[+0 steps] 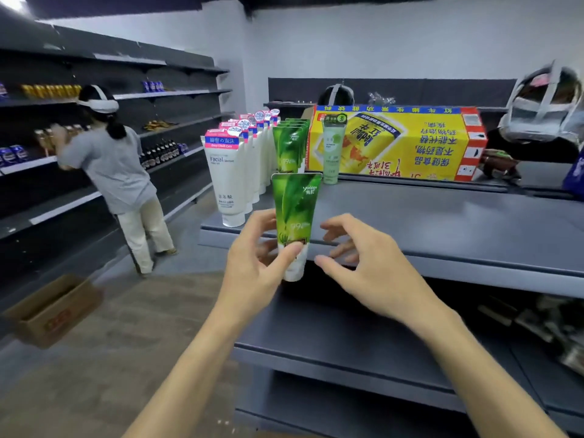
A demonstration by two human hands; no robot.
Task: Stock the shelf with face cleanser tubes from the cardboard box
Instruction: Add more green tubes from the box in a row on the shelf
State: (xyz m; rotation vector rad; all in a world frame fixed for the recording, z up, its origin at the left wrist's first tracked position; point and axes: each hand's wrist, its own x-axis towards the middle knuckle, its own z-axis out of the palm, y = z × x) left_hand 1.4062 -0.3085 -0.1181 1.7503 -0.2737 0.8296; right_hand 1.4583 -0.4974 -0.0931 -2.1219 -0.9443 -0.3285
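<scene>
Left hand [256, 263] grips a green tube [295, 222] near its lower end, thumb pressed flat across the front just above the white cap, fingers curled behind. Tube stands upright, cap down, flat crimped end on top; glossy plastic with a leaf print, body tapering from the wide seal to the round cap. Its cap hangs just in front of the shelf [442, 235] edge, not resting on the board.

Right hand [363, 263], just right of the grip, holds nothing: fingers spread and loosely bent, tips near the tube but apart from it.

Behind the grip, on the same smooth grey board, a row of matching green tubes [289, 147] stands one behind another. Left of that row runs a line of white tubes [229, 178] with pink-and-blue headers, matte, taller and wider. Right of the green row, one pale green tube [331, 150] stands alone, against a yellow cardboard box [398, 143] printed upside down, lying lengthwise.

Far left of the grip, a person in a grey shirt [110, 165] faces dark wall shelving [177, 96]. Below left, an open brown carton [52, 308] sits on the wood-grain floor [110, 358].
</scene>
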